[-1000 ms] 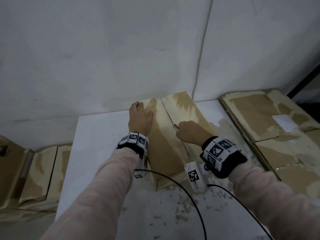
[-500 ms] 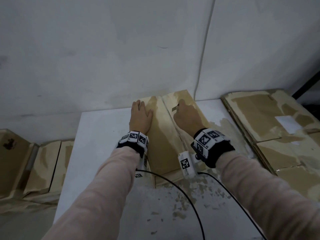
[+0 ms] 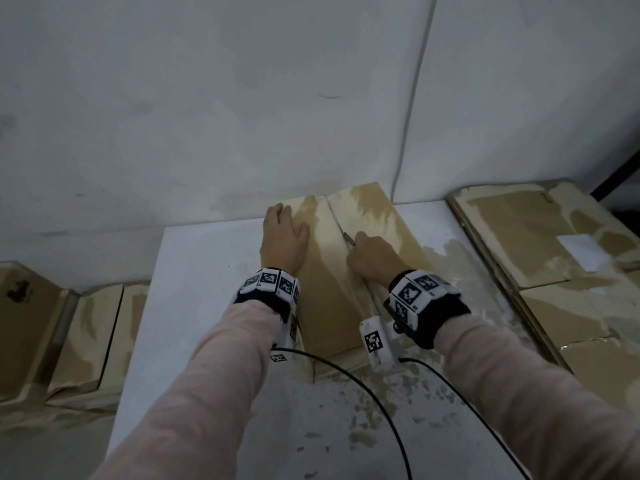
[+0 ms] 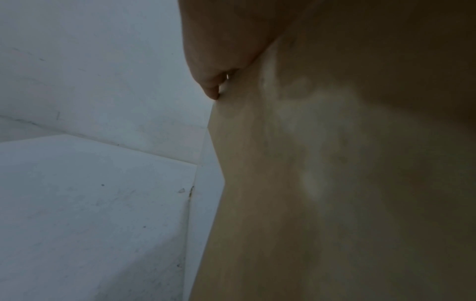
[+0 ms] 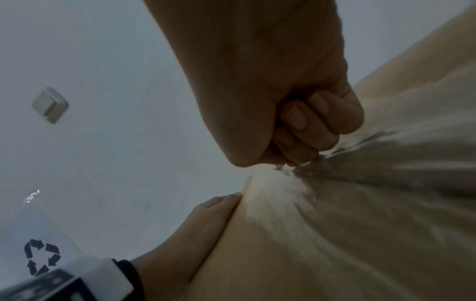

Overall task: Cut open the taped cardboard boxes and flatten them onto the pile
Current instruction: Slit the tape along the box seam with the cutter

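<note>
Two hands, left hand (image 3: 282, 242) and right hand (image 3: 372, 259), on one box (image 3: 332, 306)

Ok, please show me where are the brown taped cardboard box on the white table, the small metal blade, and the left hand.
Brown taped cardboard box (image 3: 327, 285), head view: left top flap.
Small metal blade (image 3: 347, 236), head view: tip on the centre seam.
Left hand (image 3: 282, 237), head view: back of the hand.
</note>
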`<state>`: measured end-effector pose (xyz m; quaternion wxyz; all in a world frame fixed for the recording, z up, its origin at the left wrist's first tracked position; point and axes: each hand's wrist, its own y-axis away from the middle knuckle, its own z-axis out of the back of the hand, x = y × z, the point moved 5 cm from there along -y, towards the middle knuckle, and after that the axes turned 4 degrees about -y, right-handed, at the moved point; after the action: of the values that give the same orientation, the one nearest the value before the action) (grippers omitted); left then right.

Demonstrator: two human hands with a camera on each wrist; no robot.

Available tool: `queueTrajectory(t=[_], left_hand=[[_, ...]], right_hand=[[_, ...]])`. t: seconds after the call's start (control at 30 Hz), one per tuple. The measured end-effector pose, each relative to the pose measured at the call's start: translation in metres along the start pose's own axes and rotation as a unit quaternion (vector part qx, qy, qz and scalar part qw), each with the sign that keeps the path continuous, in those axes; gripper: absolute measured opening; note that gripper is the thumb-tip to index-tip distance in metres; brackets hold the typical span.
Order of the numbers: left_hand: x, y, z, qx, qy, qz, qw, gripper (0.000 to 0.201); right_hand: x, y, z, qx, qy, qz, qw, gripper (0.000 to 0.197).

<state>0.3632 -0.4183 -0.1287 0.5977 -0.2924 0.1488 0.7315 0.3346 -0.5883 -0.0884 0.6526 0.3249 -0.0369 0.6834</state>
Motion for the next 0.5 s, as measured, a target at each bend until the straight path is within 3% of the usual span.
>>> queueTrajectory(t=[0.13, 0.27, 0.5], left_hand=[[-0.001, 0.0, 0.0, 0.002, -0.004, 0.003, 1.0, 0.054], [-0.002, 0.0, 0.002, 0.008, -0.009, 0.015, 1.0, 0.053], [-0.005, 0.0, 0.003, 0.004, -0.022, 0.007, 1.0, 0.049]], right_hand=[[0.009, 0.0, 0.005, -0.002, 0.042, -0.006, 0.999, 0.025], [0.016, 0.001, 0.015, 0.019, 0.092, -0.014, 0.995, 0.016], [0.002, 0.019, 0.012, 0.06, 0.041, -0.03, 0.997, 0.028]])
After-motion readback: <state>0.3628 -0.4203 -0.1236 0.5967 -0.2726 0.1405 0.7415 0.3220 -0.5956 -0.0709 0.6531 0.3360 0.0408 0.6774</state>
